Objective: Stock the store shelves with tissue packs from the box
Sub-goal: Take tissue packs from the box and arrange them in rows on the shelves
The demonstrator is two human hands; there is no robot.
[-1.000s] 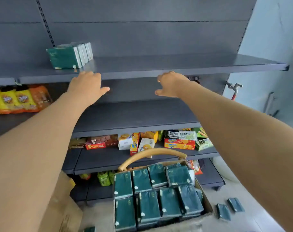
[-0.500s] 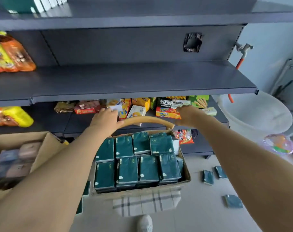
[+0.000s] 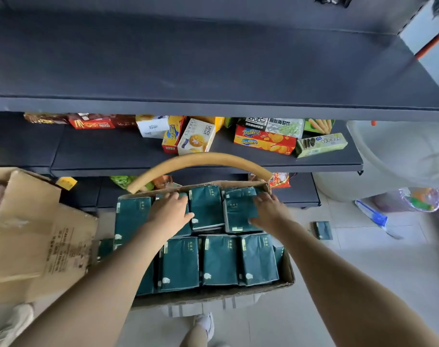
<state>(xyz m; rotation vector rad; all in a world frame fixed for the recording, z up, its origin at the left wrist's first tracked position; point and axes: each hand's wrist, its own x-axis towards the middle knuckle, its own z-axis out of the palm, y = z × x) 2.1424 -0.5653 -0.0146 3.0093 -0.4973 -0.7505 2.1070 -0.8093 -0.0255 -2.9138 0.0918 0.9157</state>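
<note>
Dark green tissue packs lie flat, filling the box.

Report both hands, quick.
Left hand: open, lying flat on the packs.
Right hand: open, fingers on the rear right pack; no grip seen.

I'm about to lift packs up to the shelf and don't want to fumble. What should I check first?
1. Left hand on the back-row tissue packs: ok.
2. Right hand on the back-right pack: ok.
3. Packs actually gripped: not ok, fingers look laid flat on top.
4. Handle out of the way: ok, it arches beyond the hands.
5. Free space on the shelf above: ok.
6. Loose pack on the floor: not ok.
</note>
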